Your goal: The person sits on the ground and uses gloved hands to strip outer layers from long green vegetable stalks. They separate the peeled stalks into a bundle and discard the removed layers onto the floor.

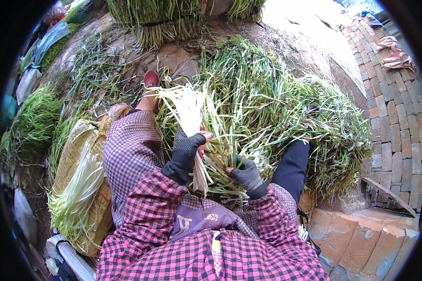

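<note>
My left hand [188, 147], in a dark fingerless glove, grips a bunch of pale blanched chive-like stalks [188, 109]. Their whitish ends hang below the fist, and the yellowish leaf tips fan out away from me. Lower and to the right, my right hand [245, 174], in a grey glove, has its thumb and fingers closed at the base of some long green leaves [234, 140]. Loose dry and pale leaves lie between the two hands. A large heap of green leaves [253, 84] spreads over the ground in front of my legs.
On my left, a bundle of pale stalks [79, 189] lies on a yellow woven sack [70, 154]. Tied green bundles [158, 21] stand ahead, with more greens [31, 130] at far left. Right are a brick path [390, 126], a wooden stick [388, 196] and a flattened cardboard sheet [355, 242].
</note>
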Demonstrator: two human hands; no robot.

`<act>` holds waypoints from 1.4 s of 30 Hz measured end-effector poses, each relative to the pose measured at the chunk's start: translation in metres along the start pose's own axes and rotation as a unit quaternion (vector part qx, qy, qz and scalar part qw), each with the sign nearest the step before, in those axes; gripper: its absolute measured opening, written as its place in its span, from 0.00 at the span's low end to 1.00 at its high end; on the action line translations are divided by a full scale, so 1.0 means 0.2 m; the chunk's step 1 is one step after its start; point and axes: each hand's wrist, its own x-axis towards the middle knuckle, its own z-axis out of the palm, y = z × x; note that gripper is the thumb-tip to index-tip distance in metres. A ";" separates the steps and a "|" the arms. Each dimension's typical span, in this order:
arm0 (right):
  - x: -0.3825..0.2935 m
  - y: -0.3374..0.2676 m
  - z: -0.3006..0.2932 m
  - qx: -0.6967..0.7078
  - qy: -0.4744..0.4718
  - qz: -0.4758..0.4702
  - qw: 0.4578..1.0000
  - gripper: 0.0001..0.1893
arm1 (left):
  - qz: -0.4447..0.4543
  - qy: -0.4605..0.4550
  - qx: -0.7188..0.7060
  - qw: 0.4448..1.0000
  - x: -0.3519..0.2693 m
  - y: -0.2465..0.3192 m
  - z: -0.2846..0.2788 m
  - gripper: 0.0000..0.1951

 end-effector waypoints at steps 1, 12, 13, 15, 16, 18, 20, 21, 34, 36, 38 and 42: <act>-0.01 -0.02 0.01 -0.007 0.001 0.005 1.000 0.13 | 0.001 -0.007 0.012 1.000 0.01 -0.02 0.00 0.18; 0.04 0.03 0.01 -0.031 0.122 0.004 0.992 0.08 | 0.022 0.010 -0.031 0.999 0.00 -0.01 0.03 0.20; 0.08 0.03 -0.03 -0.070 0.144 0.069 0.985 0.07 | -0.016 0.006 -0.037 0.999 0.00 0.02 0.03 0.23; 0.14 0.01 -0.13 -0.214 0.214 0.087 0.949 0.08 | 0.014 0.004 -0.019 1.000 -0.01 0.05 0.02 0.26; 0.13 -0.01 -0.17 -0.276 0.237 0.099 0.926 0.11 | 0.020 0.008 -0.016 1.000 -0.02 0.06 0.03 0.25; 0.14 -0.04 -0.19 -0.379 0.278 0.045 0.881 0.17 | 0.033 0.020 -0.012 0.999 -0.03 0.07 0.03 0.25; 0.13 -0.09 -0.12 -0.309 0.276 -0.072 0.907 0.21 | 0.022 0.012 -0.003 1.000 -0.03 0.07 0.03 0.25; 0.13 -0.11 -0.05 -0.242 0.210 -0.179 0.930 0.19 | 0.022 -0.004 -0.001 1.000 -0.03 0.07 0.04 0.25; 0.11 -0.20 0.18 0.057 0.072 -0.105 0.990 0.05 | 0.015 -0.021 -0.011 1.000 -0.04 0.05 0.01 0.20; 0.11 -0.18 0.20 0.072 0.118 -0.123 0.983 0.05 | 0.019 -0.002 0.049 0.999 -0.04 0.03 0.00 0.19; 0.11 -0.20 0.19 0.104 0.130 -0.093 0.982 0.04 | 0.023 0.006 0.099 0.995 -0.04 0.02 0.00 0.17; 0.09 -0.35 0.00 0.286 0.177 -0.146 0.930 0.02 | -0.009 -0.007 0.137 0.991 -0.04 0.03 0.01 0.17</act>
